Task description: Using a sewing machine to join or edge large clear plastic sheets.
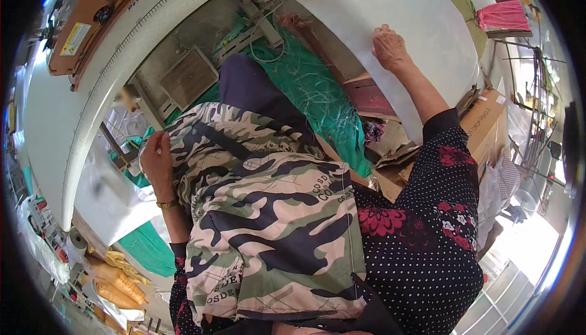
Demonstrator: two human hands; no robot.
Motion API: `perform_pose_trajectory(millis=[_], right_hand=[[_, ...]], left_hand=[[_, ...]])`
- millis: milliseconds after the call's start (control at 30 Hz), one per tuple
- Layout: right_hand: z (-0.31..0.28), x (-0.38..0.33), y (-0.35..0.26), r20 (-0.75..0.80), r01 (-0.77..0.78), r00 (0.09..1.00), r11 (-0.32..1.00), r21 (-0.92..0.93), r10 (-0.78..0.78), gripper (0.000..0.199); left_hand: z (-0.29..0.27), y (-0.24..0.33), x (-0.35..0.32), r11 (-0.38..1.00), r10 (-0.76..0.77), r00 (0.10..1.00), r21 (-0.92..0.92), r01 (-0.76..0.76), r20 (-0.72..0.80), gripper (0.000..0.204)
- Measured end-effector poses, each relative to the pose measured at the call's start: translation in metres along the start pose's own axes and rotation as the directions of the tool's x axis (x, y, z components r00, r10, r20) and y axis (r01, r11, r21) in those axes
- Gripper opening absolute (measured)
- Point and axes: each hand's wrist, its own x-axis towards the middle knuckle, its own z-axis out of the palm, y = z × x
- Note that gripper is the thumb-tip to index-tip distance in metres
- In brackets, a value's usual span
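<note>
A camouflage-print cloth garment (274, 213) in green, black and beige lies spread over my lap and against my body. My left hand (157, 161), with a gold watch at its wrist, grips the garment's far left edge, fingers bent over the cloth. Farther off to the right, my right hand (390, 48) rests on a smooth white surface (421, 11) with its fingers curled under. Whatever those fingers may hold is hidden from this view.
At the upper left a brown sewing machine (79, 45) stands on a pale table (113, 60) with a ruler scale along its edge. Green sheeting (305, 85) with loose threads covers the floor beyond my knee. A cardboard box (485, 127) stands at the right.
</note>
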Motion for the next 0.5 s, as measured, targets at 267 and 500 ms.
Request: perform_pose_trajectory(millis=[267,500], right_hand=[[0.021,0.013,-0.01,0.134,0.079,0.989,0.983,-0.167,-0.057,0.011],[-0.004,0.013,0.003,0.108,0.124,0.987,0.991,-0.04,-0.119,0.011]], left_hand=[[-0.004,0.003,-0.006,0.998,0.016,0.999,-0.062,-0.018,-0.032,0.022],[0.0,-0.002,-0.005,0.993,0.12,0.993,0.003,-0.119,-0.022,0.021]])
